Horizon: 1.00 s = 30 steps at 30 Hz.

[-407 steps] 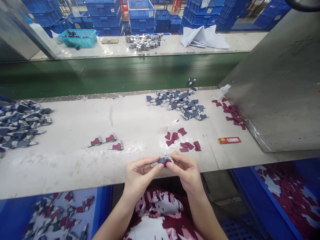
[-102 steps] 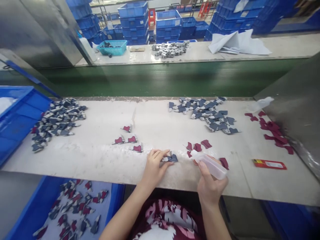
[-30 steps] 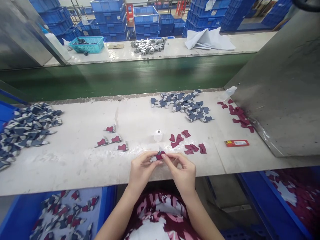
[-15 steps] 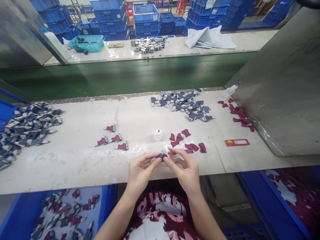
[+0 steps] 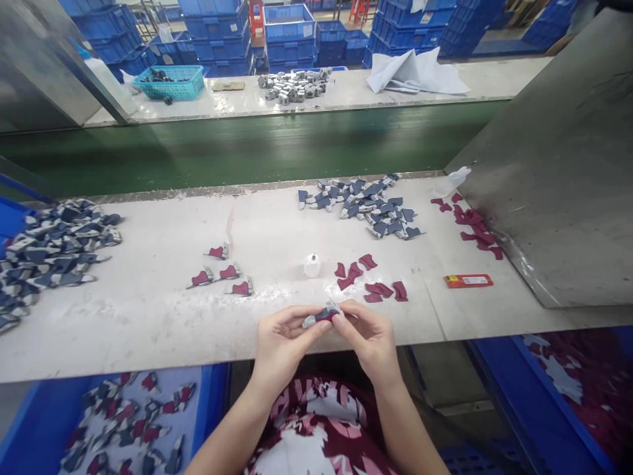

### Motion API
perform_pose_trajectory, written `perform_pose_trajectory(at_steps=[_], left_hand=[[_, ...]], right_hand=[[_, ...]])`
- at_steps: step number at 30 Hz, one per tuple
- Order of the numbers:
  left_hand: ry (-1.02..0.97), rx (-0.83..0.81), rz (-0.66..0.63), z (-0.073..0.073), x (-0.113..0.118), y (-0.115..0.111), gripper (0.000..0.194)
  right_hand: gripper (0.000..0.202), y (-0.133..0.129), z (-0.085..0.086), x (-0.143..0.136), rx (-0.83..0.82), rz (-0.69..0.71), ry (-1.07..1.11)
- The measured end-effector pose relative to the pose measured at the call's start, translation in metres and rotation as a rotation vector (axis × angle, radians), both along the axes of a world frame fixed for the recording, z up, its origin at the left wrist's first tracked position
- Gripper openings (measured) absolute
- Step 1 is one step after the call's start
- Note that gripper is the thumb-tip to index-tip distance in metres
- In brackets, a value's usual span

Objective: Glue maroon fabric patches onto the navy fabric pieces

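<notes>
A small grey-and-navy moulded part with a maroon piece on it is pinched between both hands above the table's front edge. My left hand is closed on its left end, thumb in front. My right hand grips its right end, thumb against the maroon piece. Just beyond stands a small white bottle with a thin dark tip. Loose maroon pieces lie to the right of it. Several parts with maroon pieces on them lie to the left.
Navy-and-grey parts are heaped at the back and far left. A red packet lies near the metal panel on the right. Blue bins stand below the table edge. Behind runs a green belt.
Both hands have turned the part slightly, showing more of it. My right fingers, raised and spread before, have closed in around its right end.
</notes>
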<state>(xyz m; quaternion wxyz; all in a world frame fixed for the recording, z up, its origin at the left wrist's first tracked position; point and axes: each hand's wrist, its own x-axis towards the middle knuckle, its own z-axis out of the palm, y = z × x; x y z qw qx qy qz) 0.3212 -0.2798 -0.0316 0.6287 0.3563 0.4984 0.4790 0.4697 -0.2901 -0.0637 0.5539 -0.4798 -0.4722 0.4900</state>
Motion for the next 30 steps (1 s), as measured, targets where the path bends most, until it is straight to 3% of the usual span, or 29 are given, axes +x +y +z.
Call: perform_pose_trajectory(at_steps=[4,8,18,30], left_hand=[[0.025,0.008,0.004,-0.001,0.0,-0.003,0.023],[0.042,0.015,0.008,-0.004,0.0,-0.006,0.025],[-0.002,0.041,0.03,-0.002,0.002,-0.011,0.026],[0.089,0.185,0.082,0.016,0.009,-0.012,0.017]], right_hand=[[0.016,0.0,0.002,0.001,0.075,-0.012,-0.115],[0.016,0.001,0.004,0.001,0.104,0.036,-0.091],[0.016,-0.003,0.006,-0.005,0.19,-0.034,-0.068],[0.014,-0.008,0.009,-0.016,0.16,-0.136,-0.06]])
